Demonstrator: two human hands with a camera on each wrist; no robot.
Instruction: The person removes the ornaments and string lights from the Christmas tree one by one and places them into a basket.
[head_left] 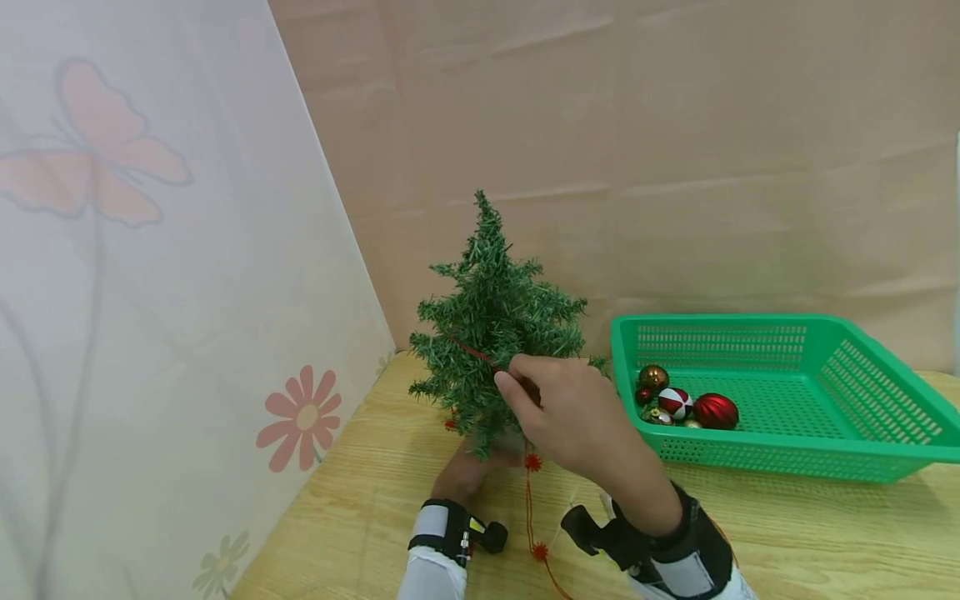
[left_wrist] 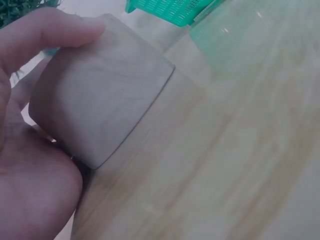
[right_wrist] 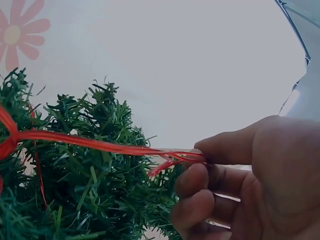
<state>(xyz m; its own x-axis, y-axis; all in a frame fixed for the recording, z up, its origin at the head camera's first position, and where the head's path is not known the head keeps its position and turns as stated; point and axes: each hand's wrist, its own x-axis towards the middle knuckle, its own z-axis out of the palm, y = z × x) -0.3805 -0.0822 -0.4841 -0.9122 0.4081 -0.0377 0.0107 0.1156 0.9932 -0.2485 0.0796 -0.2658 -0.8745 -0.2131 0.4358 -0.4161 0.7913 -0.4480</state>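
Note:
A small green artificial tree (head_left: 495, 321) stands on the wooden table (head_left: 360, 517). My left hand (head_left: 465, 475) grips its round wooden base (left_wrist: 100, 110) low down, thumb over the top. My right hand (head_left: 558, 412) is in front of the lower branches and pinches a red garland string (right_wrist: 110, 146) between thumb and forefinger. The string runs taut into the branches (right_wrist: 75, 190) on the left. Its loose end (head_left: 531, 517), with small red flowers, hangs down onto the table between my wrists.
A green plastic basket (head_left: 825, 450) sits to the right of the tree and holds several baubles, among them a red one (head_left: 716, 411) and a bronze one (head_left: 653, 377). A white board with flower prints (head_left: 150, 333) leans on the left. A beige wall closes the back.

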